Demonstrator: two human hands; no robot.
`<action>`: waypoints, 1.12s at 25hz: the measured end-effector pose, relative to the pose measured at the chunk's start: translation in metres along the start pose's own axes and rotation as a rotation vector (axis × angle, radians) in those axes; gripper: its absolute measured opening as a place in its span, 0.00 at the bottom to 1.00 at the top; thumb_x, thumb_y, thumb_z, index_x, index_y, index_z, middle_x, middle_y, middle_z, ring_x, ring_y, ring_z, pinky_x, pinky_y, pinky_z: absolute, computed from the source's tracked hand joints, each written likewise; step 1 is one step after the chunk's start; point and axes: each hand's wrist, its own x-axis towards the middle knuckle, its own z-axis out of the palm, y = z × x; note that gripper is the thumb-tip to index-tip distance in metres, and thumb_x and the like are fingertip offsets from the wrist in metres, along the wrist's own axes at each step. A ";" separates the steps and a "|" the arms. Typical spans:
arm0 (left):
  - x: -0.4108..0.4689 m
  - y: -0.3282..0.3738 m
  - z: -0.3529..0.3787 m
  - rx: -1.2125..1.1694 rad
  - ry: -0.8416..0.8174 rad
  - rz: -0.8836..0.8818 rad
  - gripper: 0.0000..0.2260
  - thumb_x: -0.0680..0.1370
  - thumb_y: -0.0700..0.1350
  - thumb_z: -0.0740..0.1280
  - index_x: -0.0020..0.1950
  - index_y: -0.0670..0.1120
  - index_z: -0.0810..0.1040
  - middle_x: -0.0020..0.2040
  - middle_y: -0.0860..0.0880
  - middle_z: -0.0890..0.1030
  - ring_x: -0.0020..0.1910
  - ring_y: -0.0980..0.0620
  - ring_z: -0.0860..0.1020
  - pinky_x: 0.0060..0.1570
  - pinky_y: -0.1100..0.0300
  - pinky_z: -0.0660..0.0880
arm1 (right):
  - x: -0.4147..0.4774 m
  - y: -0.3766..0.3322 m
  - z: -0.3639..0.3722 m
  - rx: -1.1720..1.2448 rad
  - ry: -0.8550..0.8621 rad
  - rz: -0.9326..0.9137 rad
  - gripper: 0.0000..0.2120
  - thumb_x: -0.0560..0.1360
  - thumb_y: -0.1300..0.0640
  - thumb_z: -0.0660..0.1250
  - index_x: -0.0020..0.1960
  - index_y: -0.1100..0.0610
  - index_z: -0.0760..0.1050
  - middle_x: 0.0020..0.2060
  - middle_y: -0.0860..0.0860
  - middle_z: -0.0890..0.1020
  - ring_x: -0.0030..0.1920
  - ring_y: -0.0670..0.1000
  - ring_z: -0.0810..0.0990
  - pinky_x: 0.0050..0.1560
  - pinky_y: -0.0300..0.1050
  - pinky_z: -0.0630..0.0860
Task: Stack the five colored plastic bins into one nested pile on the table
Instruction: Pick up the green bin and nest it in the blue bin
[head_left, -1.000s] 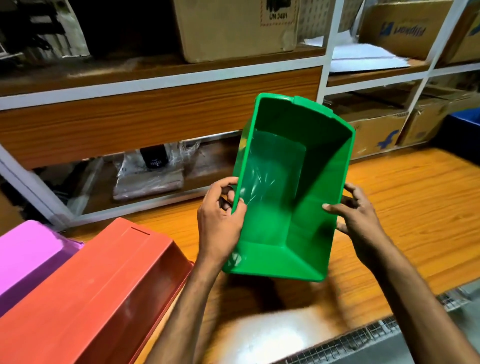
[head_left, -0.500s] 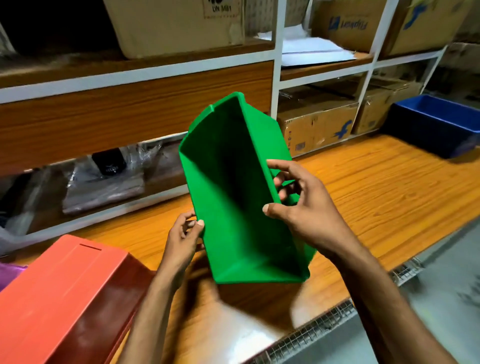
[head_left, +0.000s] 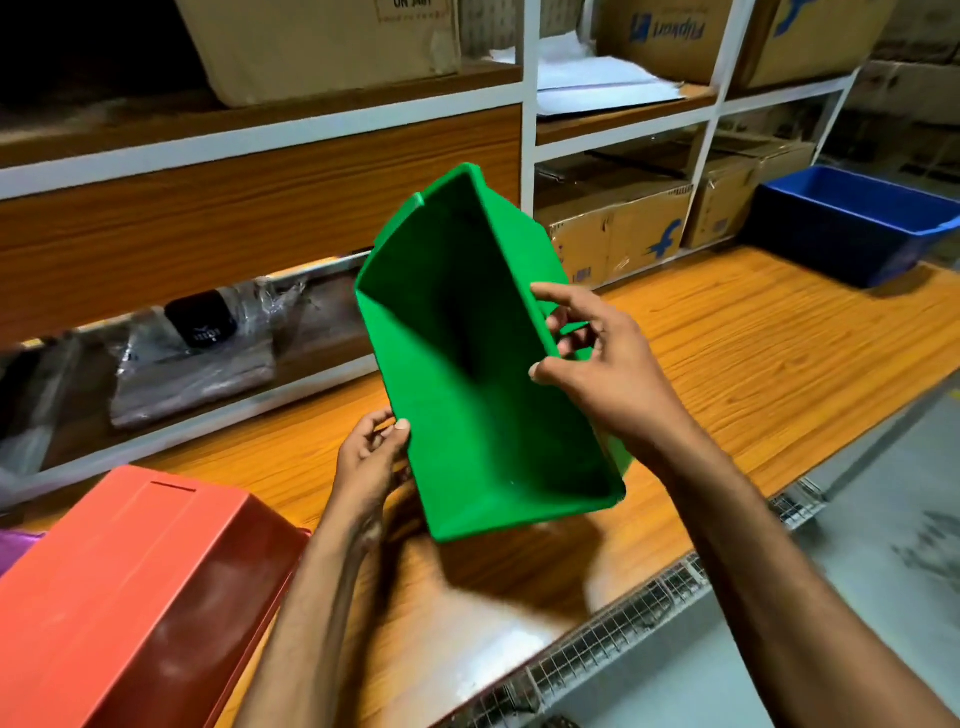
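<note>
None nested: no bin sits inside another in this view, so the pile looks not yet begun
Bins in view: four of the five; the fifth is out of frame or hidden
Green bin (head_left: 483, 364): held in the air between both hands, above the table (head_left: 779, 364), tipped so its open mouth faces the camera; inside is bare, nothing in it
Left hand (head_left: 369, 462): closed on the green bin's lower left rim, thumb on the inner face, fingers behind the wall
Right hand (head_left: 597, 364): clasps the bin's right rim higher up, thumb over the edge, fingers curled round the outside
Red bin (head_left: 130, 597): below and left of the left hand, near its forearm, lying bottom-up on the table; its inside is hidden
Purple bin (head_left: 13, 543): a sliver at the frame edge, far left of the left hand, beyond the red bin; contents cannot be told
Blue bin (head_left: 852, 223): well to the right of the right hand and farther off, upright on the table, mouth up; what shows of its inside looks bare
Left to do: judged from this, the red bin needs turning mouth-up, and every bin remains to be set into one pile
Likely step: carrying the green bin toward a base bin, though which one cannot be told
</note>
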 end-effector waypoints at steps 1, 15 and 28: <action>0.001 0.006 0.000 -0.006 -0.013 0.006 0.10 0.84 0.40 0.63 0.65 0.48 0.76 0.51 0.51 0.85 0.44 0.58 0.82 0.41 0.60 0.77 | 0.007 0.002 -0.008 0.068 0.018 0.052 0.33 0.68 0.72 0.72 0.69 0.50 0.78 0.47 0.47 0.75 0.38 0.43 0.71 0.43 0.34 0.73; -0.007 0.060 0.082 0.012 -0.311 -0.236 0.08 0.78 0.41 0.73 0.54 0.38 0.83 0.46 0.41 0.88 0.37 0.50 0.87 0.39 0.58 0.85 | -0.028 0.062 -0.140 0.579 -0.022 0.723 0.28 0.65 0.67 0.71 0.66 0.63 0.78 0.59 0.60 0.84 0.57 0.55 0.86 0.56 0.50 0.84; -0.129 -0.007 0.324 0.311 -0.693 0.016 0.15 0.79 0.37 0.69 0.61 0.53 0.78 0.50 0.50 0.81 0.47 0.55 0.79 0.31 0.64 0.76 | -0.190 0.129 -0.361 0.309 0.437 0.542 0.27 0.72 0.77 0.66 0.62 0.51 0.79 0.61 0.54 0.84 0.52 0.49 0.84 0.53 0.48 0.80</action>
